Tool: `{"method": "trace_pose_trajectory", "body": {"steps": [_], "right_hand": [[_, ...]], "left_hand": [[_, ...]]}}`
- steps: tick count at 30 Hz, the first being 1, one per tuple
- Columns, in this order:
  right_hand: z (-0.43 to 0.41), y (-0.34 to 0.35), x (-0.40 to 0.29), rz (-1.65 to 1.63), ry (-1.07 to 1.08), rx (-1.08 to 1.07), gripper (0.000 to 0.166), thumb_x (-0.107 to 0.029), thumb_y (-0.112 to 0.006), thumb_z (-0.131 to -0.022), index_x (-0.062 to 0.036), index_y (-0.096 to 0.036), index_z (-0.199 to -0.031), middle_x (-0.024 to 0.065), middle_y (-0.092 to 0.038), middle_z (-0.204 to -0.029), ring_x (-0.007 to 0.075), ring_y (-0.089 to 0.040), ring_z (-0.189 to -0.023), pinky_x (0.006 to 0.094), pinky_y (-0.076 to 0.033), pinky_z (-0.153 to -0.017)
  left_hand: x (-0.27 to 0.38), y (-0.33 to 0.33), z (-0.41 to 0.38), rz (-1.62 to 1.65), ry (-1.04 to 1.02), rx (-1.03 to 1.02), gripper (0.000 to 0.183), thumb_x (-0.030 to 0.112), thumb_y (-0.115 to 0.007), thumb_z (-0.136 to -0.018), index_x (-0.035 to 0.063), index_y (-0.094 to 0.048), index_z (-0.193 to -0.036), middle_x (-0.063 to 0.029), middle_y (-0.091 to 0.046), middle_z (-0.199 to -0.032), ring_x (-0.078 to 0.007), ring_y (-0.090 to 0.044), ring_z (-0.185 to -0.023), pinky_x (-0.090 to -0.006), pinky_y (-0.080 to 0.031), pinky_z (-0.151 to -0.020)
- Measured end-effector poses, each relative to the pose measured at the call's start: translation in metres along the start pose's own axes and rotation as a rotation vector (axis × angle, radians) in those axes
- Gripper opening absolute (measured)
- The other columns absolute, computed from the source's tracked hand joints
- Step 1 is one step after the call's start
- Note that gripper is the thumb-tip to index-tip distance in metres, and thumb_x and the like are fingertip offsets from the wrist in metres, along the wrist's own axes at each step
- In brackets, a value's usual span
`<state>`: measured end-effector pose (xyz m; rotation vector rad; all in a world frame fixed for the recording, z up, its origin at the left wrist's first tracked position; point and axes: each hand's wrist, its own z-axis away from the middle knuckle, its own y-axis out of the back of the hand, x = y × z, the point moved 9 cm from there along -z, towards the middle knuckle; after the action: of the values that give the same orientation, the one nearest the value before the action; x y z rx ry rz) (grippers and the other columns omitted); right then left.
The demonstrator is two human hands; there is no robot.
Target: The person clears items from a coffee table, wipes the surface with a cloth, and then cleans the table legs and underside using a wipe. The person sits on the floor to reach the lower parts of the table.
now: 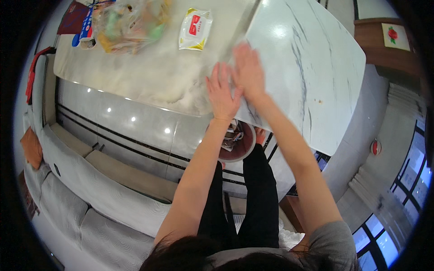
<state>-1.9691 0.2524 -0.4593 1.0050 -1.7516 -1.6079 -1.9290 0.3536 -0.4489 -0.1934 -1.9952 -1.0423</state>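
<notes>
My left hand [222,91] is over the near edge of a glossy marbled table [142,78], fingers spread and nothing in it. Beside it, slightly blurred, my right hand [249,73] reaches over the seam with the whiter, grey-veined table section [325,78]. It looks flat and empty, its palm side hidden. The two hands meet or overlap near my left thumb. Beyond them lies a white and yellow pack of wipes [196,29] with a red label. Below the table edge, between my forearms, stands a round bin [249,149] with wrappers inside.
A clear plastic bag [132,25] of mixed items and a blue and red box [87,28] are at the table's far left. A grey sofa [112,200] runs along the lower left. A red and white ball [375,147] lies on the floor at right.
</notes>
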Motion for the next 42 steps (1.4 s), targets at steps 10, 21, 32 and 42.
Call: {"method": "trace_pose_trajectory", "body": {"steps": [10, 21, 32, 42], "right_hand": [[0.116, 0.029, 0.082, 0.001, -0.097, -0.033, 0.062, -0.037, -0.048, -0.101, -0.0068, -0.035, -0.153, 0.0150, -0.033, -0.159, 0.0277, -0.027, -0.149, 0.0484, -0.015, -0.123], [0.001, 0.012, 0.026, -0.326, -0.035, 0.301, 0.067, -0.043, -0.057, -0.092, 0.0034, -0.048, -0.139, 0.0236, -0.045, -0.148, 0.0372, -0.038, -0.141, 0.0458, -0.023, -0.121], [0.190, 0.034, 0.012, -0.138, 0.201, 0.154, 0.060, -0.037, -0.044, -0.103, -0.0014, -0.036, -0.150, 0.0166, -0.037, -0.156, 0.0288, -0.031, -0.147, 0.0436, -0.021, -0.122], [0.193, 0.033, -0.036, -0.138, 0.077, 0.509, 0.054, -0.035, -0.059, -0.093, 0.0046, -0.054, -0.129, 0.0198, -0.054, -0.138, 0.0323, -0.046, -0.134, 0.0432, -0.030, -0.117]], "left_hand": [[-0.054, -0.016, 0.048, 0.419, 0.356, -0.111, 0.048, 0.028, -0.030, -0.107, -0.0031, -0.055, -0.134, -0.0239, -0.058, -0.131, -0.0366, -0.052, -0.126, -0.0441, -0.027, -0.117], [-0.075, -0.029, 0.047, 0.519, 0.244, -0.143, 0.058, 0.037, -0.023, -0.109, -0.0033, -0.054, -0.136, -0.0194, -0.059, -0.135, -0.0300, -0.051, -0.129, -0.0383, -0.029, -0.115], [-0.056, -0.026, 0.033, 0.695, 0.115, -0.193, 0.069, 0.050, -0.023, -0.108, -0.0041, -0.043, -0.146, -0.0155, -0.053, -0.142, -0.0240, -0.050, -0.131, -0.0351, -0.034, -0.113], [-0.042, -0.043, 0.040, 0.607, 0.238, -0.298, 0.075, 0.060, -0.017, -0.105, 0.0053, -0.045, -0.148, -0.0129, -0.055, -0.141, -0.0221, -0.052, -0.129, -0.0341, -0.036, -0.111]]}}
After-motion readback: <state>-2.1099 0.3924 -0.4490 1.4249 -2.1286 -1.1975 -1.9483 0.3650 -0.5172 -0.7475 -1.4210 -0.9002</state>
